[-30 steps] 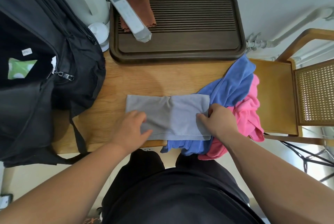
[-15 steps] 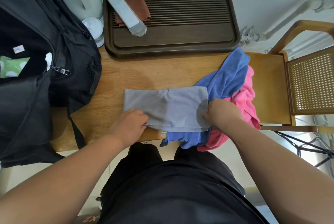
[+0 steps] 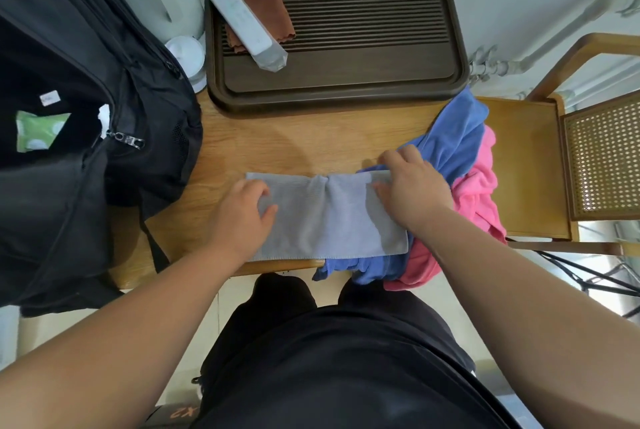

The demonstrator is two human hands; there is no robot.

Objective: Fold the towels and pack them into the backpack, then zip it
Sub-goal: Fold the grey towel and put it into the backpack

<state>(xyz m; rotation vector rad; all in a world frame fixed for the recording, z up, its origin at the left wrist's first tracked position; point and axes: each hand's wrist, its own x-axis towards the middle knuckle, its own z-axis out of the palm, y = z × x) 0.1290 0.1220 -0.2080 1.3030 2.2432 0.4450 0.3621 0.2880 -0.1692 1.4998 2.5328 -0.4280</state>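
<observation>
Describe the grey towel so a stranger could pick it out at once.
On the wooden table, nearer than the dark tray, lies the grey towel under the left hand and right hand. It is a flat folded strip; the blue towel and pink towel beside it are crumpled.

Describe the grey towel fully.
The grey towel is pale, fine-knit cloth folded into a flat wide band, puckered mid far edge. It lies at the wooden table's near edge, right end over the blue towel. The left hand covers its left end, grip unclear; the right hand pinches its far right corner.
</observation>
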